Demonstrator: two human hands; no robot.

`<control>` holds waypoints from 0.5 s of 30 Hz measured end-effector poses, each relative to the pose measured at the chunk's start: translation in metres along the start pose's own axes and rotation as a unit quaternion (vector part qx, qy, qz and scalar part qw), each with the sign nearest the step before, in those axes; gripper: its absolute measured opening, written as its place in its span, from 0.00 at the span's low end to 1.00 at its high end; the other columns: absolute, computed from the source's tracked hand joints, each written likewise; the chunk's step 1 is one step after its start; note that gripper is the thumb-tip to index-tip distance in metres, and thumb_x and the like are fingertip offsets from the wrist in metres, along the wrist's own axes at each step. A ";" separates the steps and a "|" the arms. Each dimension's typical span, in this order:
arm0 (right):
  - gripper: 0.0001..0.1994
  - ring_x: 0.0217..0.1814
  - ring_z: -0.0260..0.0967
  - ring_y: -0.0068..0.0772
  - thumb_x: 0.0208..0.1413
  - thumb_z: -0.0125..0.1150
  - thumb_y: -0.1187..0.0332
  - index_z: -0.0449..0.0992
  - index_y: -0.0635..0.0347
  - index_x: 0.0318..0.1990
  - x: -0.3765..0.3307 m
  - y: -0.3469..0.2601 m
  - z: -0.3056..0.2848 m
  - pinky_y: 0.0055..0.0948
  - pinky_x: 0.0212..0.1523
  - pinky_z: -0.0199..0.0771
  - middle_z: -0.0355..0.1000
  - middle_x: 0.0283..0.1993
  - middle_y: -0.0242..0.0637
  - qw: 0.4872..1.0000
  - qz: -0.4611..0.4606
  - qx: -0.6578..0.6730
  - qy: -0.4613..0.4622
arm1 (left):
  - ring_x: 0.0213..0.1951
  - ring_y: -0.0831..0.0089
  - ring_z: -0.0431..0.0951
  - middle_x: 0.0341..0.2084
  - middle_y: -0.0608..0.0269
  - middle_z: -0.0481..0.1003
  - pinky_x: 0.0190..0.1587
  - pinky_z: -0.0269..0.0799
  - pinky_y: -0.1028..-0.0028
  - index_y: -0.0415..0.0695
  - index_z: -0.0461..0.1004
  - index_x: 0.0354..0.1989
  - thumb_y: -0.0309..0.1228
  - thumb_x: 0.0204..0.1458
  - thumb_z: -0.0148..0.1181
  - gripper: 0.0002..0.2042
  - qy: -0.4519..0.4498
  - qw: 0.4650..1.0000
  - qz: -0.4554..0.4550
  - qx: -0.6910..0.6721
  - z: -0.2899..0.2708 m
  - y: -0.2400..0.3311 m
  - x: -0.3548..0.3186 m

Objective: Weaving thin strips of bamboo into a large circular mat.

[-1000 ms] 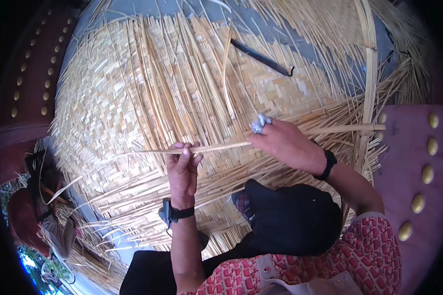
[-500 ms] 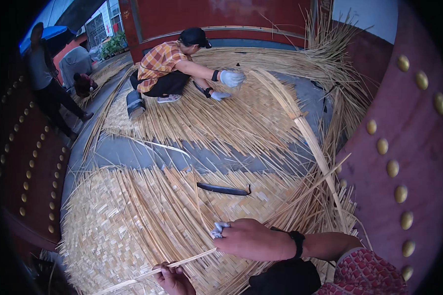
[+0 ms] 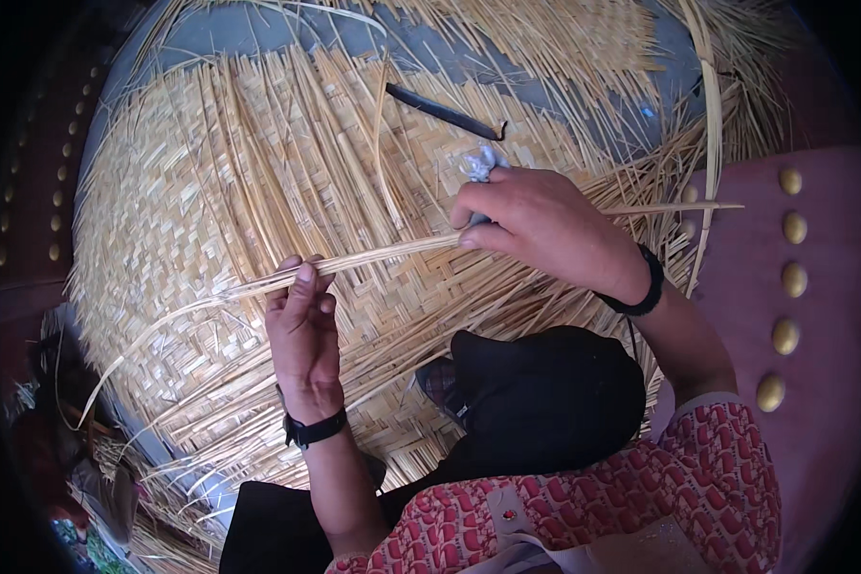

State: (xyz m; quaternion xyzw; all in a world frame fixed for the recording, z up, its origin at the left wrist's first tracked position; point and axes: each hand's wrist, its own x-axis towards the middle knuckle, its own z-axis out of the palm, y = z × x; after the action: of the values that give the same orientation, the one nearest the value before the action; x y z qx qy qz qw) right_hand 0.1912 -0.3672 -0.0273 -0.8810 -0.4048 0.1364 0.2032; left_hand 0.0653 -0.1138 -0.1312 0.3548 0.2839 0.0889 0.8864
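Observation:
A long pale reed strip (image 3: 383, 253) lies across my body, its left end bending down past the mat's edge. My left hand (image 3: 301, 320) pinches it between thumb and fingers. Farther right, my right hand (image 3: 545, 225) closes round the same strip, and a pointed end shows beyond the wrist. A crumpled white-blue wrapping (image 3: 481, 163) sits at the right hand's fingers; whether it is worn or held I cannot tell. Under both hands spreads a woven reed mat (image 3: 182, 163), with loose unwoven strips (image 3: 344, 143) fanning over it.
A dark, slim, slightly curved tool (image 3: 445, 112) with a hooked end rests on the mat's far part. Beyond a grey floor strip (image 3: 249, 31) lies a second mat (image 3: 584, 38). Red surfaces with brass studs (image 3: 794, 228) flank the sides. My bent knee (image 3: 555, 383) is on the near mat.
The view has tipped down, and the person at the far mat is out of sight. Both my hands show higher in the picture, and the strip now extends past my right hand.

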 end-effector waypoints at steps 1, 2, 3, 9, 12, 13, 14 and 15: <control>0.05 0.35 0.68 0.36 0.54 0.63 0.66 0.74 0.53 0.34 0.003 0.006 0.008 0.36 0.37 0.68 0.69 0.28 0.32 1.000 -0.013 0.011 -0.011 | 0.37 0.75 0.78 0.41 0.59 0.79 0.32 0.67 0.81 0.44 0.72 0.49 0.26 0.55 0.63 0.14 0.024 1.000 -0.002 0.006 -0.005 -0.006 0.000; 0.05 0.38 0.67 0.35 0.54 0.63 0.66 0.74 0.53 0.35 0.007 0.011 0.018 0.36 0.39 0.67 0.68 0.28 0.32 0.998 -0.006 0.055 -0.038 | 0.37 0.76 0.78 0.43 0.58 0.79 0.30 0.66 0.82 0.44 0.72 0.50 0.25 0.55 0.63 0.15 0.027 1.000 -0.002 -0.002 -0.008 -0.006 0.001; 0.05 0.40 0.67 0.35 0.54 0.62 0.67 0.74 0.53 0.36 0.007 0.015 0.027 0.35 0.40 0.67 0.68 0.28 0.32 0.993 0.011 0.096 -0.067 | 0.39 0.77 0.78 0.44 0.61 0.79 0.30 0.65 0.82 0.45 0.72 0.50 0.25 0.56 0.62 0.13 0.011 1.000 -0.009 -0.004 -0.015 -0.010 0.004; 0.06 0.36 0.71 0.42 0.57 0.59 0.70 0.68 0.56 0.37 0.028 0.008 0.061 0.40 0.35 0.70 0.69 0.29 0.39 0.996 -0.026 -0.025 0.076 | 0.42 0.77 0.77 0.46 0.64 0.78 0.29 0.66 0.83 0.45 0.73 0.49 0.24 0.56 0.60 0.12 0.042 0.998 0.029 -0.025 -0.012 -0.004 0.004; 0.07 0.29 0.72 0.48 0.59 0.58 0.69 0.69 0.59 0.42 0.039 0.008 0.060 0.42 0.29 0.69 0.70 0.29 0.44 0.999 0.032 -0.011 -0.011 | 0.44 0.74 0.77 0.49 0.60 0.76 0.41 0.75 0.76 0.45 0.73 0.49 0.22 0.54 0.62 0.14 -0.121 0.958 0.247 0.086 -0.006 0.018 0.025; 0.08 0.30 0.72 0.48 0.59 0.58 0.70 0.70 0.59 0.44 0.036 0.016 0.062 0.41 0.30 0.70 0.71 0.29 0.44 1.000 0.016 -0.012 0.008 | 0.44 0.74 0.76 0.49 0.59 0.76 0.42 0.75 0.75 0.45 0.72 0.52 0.21 0.54 0.62 0.17 -0.145 0.936 0.271 0.171 0.014 0.025 0.033; 0.10 0.31 0.73 0.48 0.59 0.58 0.70 0.71 0.58 0.47 0.035 0.023 0.061 0.41 0.31 0.71 0.72 0.30 0.45 1.000 0.003 -0.014 0.025 | 0.44 0.74 0.76 0.50 0.58 0.76 0.43 0.75 0.75 0.46 0.71 0.55 0.20 0.53 0.62 0.20 -0.168 0.906 0.293 0.254 0.037 0.030 0.044; 0.10 0.31 0.73 0.48 0.59 0.58 0.70 0.71 0.58 0.47 0.035 0.026 0.059 0.41 0.31 0.71 0.72 0.30 0.45 1.000 0.004 -0.014 0.025 | 0.44 0.75 0.75 0.50 0.58 0.75 0.44 0.75 0.75 0.46 0.69 0.59 0.20 0.52 0.63 0.23 -0.196 0.879 0.267 0.343 0.038 0.025 0.064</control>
State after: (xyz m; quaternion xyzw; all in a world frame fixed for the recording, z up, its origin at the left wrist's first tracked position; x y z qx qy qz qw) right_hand 0.2064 -0.3414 -0.0937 -0.8886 -0.3978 0.1093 0.2007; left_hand 0.1403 -0.0950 -0.1200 0.7091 0.0111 0.1481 0.6893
